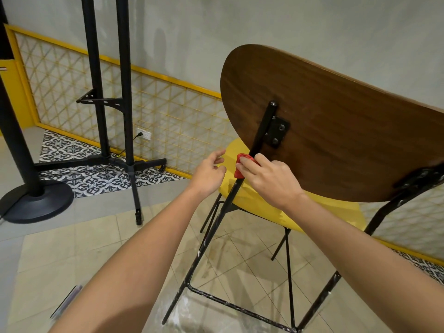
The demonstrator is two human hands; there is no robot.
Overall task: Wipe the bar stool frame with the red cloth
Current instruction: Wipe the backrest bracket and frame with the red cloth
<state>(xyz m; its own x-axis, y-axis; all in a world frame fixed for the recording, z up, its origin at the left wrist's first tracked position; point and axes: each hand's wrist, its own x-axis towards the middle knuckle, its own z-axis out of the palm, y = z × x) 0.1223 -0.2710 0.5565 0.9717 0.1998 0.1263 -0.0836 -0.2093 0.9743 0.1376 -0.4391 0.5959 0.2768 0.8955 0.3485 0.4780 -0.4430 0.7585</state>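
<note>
Fingers (247, 162) of the right hand (271, 181): curled close over the red cloth (239, 173), pinching it round the black rear upright of the bar stool frame (206, 236), just below the backrest bracket (276, 132), by the back edge of the yellow seat (336, 215); left hand (209, 174): loosely spread, holding nothing, just beside the upright. Risks, as judged: no hand steadies the stool, so a hard stroke may rock or skid it on the tiled floor (96, 248); bunched cloth may slip off the thin tube or snag the bracket.
</note>
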